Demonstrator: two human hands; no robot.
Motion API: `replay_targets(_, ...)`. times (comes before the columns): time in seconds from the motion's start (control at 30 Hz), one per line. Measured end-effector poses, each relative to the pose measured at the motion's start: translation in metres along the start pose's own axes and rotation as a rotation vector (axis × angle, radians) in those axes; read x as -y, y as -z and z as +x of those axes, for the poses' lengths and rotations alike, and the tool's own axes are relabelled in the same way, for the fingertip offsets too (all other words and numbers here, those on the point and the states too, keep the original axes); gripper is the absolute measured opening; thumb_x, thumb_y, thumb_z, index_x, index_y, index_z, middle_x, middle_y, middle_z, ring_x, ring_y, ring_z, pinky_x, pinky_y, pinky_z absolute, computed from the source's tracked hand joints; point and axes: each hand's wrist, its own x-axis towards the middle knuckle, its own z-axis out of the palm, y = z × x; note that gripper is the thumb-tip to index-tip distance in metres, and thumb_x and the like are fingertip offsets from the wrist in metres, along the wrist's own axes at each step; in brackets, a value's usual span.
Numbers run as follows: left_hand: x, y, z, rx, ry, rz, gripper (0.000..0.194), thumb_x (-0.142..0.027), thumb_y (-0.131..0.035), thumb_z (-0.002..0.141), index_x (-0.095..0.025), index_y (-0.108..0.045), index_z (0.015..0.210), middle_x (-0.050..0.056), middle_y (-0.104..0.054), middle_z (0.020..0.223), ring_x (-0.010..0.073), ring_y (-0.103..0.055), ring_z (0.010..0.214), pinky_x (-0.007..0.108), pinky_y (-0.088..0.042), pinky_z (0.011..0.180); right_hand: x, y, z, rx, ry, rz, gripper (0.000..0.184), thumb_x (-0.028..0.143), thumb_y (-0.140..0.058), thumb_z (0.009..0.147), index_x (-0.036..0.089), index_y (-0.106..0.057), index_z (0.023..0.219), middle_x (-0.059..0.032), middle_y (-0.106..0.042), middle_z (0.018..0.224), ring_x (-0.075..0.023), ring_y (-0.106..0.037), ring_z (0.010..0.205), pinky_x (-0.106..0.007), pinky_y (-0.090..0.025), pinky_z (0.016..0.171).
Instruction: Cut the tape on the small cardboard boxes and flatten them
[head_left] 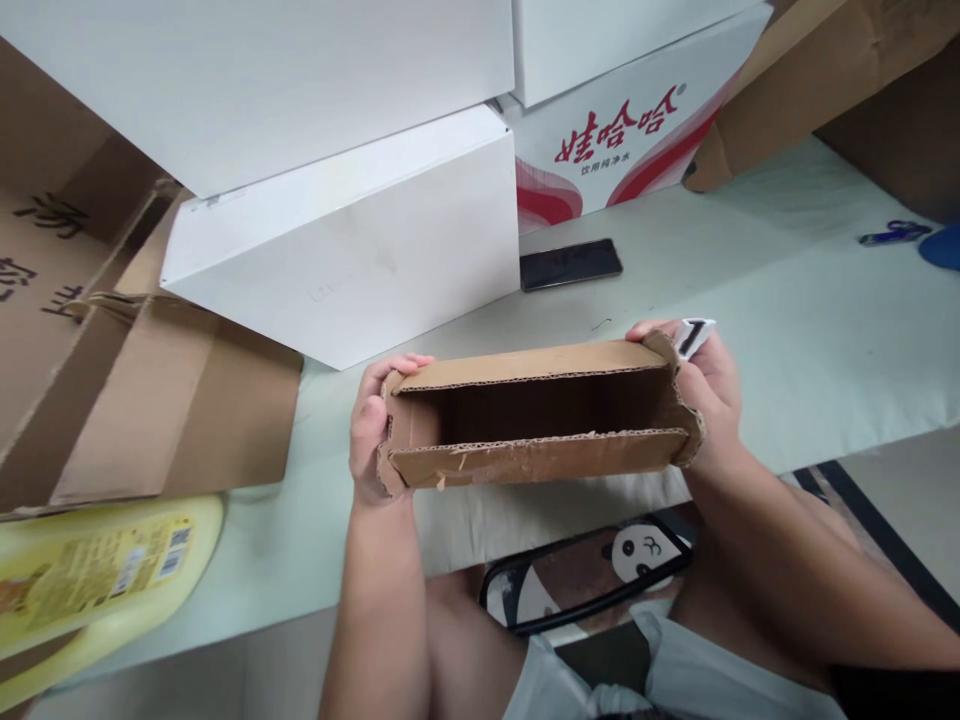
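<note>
Between my two hands is a narrow brown cardboard box [540,462], its open side turned toward me and its dark inside showing nothing I can make out. My left hand [371,425] wraps round the left end, fingers over the top edge. At the right end, my right hand [709,390] grips the box in the same way. A small white piece with a black mark [694,338] sticks out by the right fingers; I cannot tell what it is. The box's cut edges look wavy and rough.
White boxes [360,265] and a white-and-red carton [622,140] stand at the back. A phone [571,265] lies before them on the pale green cloth [787,330]. Left are an open carton [180,400] and a yellow bottle [112,570]. A panda-print case [585,575] rests near my lap.
</note>
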Motion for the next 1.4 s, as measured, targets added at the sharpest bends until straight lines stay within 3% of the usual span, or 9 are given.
replay_targets(0.5, 0.004, -0.004, 0.001, -0.037, 0.033, -0.016, 0.047, -0.072, -0.068, 0.082, -0.026, -0.074, 0.091, 0.008, -0.069, 0.103, 0.0263, -0.067, 0.104, 0.041, -0.058, 0.093, -0.006, 0.002, 0.003, 0.029, -0.052, 0.001, 0.011, 0.030, -0.069, 0.078, 0.025, -0.059, 0.081, -0.0046, -0.070, 0.099, -0.0176, -0.054, 0.074, -0.033, -0.045, 0.063)
replay_targets(0.73, 0.002, 0.004, 0.001, 0.006, 0.038, -0.008, 0.046, -0.067, -0.072, 0.082, -0.023, -0.074, 0.095, 0.010, -0.069, 0.106, 0.0287, -0.067, 0.108, 0.041, -0.057, 0.095, -0.005, 0.004, 0.002, 0.050, -0.053, -0.016, 0.013, 0.031, -0.070, 0.082, 0.025, -0.059, 0.082, -0.0054, -0.070, 0.100, -0.0191, -0.057, 0.078, -0.035, -0.047, 0.067)
replay_targets(0.97, -0.005, 0.002, 0.000, -0.002, 0.041, -0.010, 0.047, -0.066, -0.077, 0.078, -0.021, -0.076, 0.090, 0.010, -0.071, 0.103, 0.0278, -0.069, 0.106, 0.038, -0.058, 0.091, 0.000, 0.004, -0.002, 0.033, 0.086, 0.029, 0.013, 0.039, -0.073, 0.088, 0.028, -0.069, 0.093, -0.0042, -0.073, 0.096, -0.0212, -0.063, 0.084, -0.035, -0.050, 0.070)
replay_targets(1.07, -0.008, 0.001, 0.000, 0.006, 0.033, -0.027, 0.045, -0.064, -0.078, 0.077, -0.020, -0.077, 0.087, 0.010, -0.071, 0.099, 0.0273, -0.070, 0.104, 0.038, -0.058, 0.090, 0.004, 0.006, -0.003, 0.018, 0.152, -0.003, 0.019, 0.045, -0.077, 0.086, 0.030, -0.070, 0.096, -0.0021, -0.072, 0.088, -0.0193, -0.060, 0.070, -0.033, -0.047, 0.060)
replay_targets(1.23, -0.006, 0.006, 0.001, 0.038, 0.077, -0.044, 0.046, -0.064, -0.081, 0.076, -0.019, -0.076, 0.089, 0.010, -0.069, 0.102, 0.0296, -0.071, 0.107, 0.042, -0.059, 0.096, 0.008, 0.009, 0.000, 0.043, 0.146, 0.022, 0.028, 0.055, -0.077, 0.083, 0.029, -0.066, 0.083, 0.0005, -0.064, 0.066, -0.0177, -0.052, 0.053, -0.032, -0.042, 0.048)
replay_targets(1.4, -0.005, 0.010, 0.001, 0.076, 0.116, -0.050, 0.050, -0.065, -0.083, 0.074, -0.018, -0.074, 0.089, 0.011, -0.068, 0.104, 0.0310, -0.071, 0.109, 0.042, -0.060, 0.096, 0.020, 0.023, 0.003, 0.234, 0.177, 0.010, 0.026, 0.051, -0.068, 0.092, 0.027, -0.070, 0.081, 0.0028, -0.056, 0.051, -0.0155, -0.047, 0.039, -0.031, -0.030, 0.035)
